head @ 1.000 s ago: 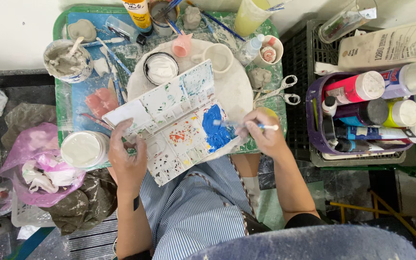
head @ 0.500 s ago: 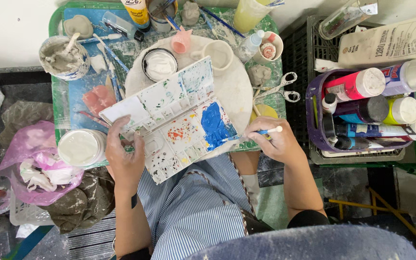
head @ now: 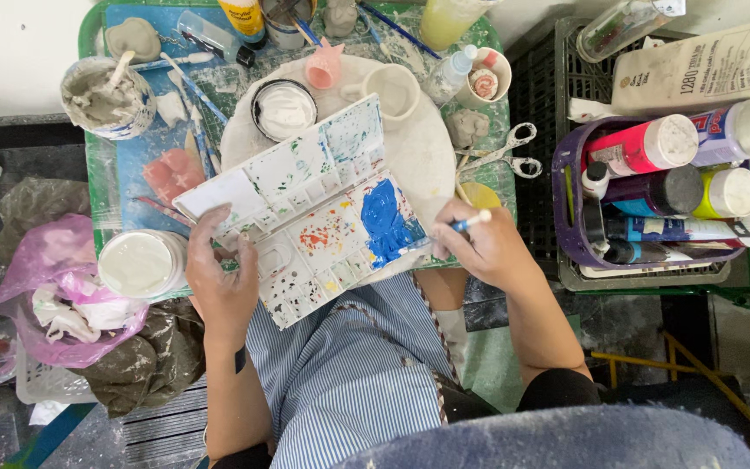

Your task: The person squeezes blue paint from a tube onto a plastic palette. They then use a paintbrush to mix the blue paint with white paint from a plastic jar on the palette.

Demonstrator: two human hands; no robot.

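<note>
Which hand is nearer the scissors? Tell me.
Right. The right hand, holding a brush, sits just below the scissors; the left hand steadies the palette's far edge.

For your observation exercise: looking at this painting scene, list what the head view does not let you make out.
- Brush tip: hidden in the head view by the right hand and the palette edge.
- Left hand thumb: hidden under the palette.
- Yellow bottle: top cut off by the upper frame edge.
- Small pots at the palette's far side: contents too small to tell.
</note>
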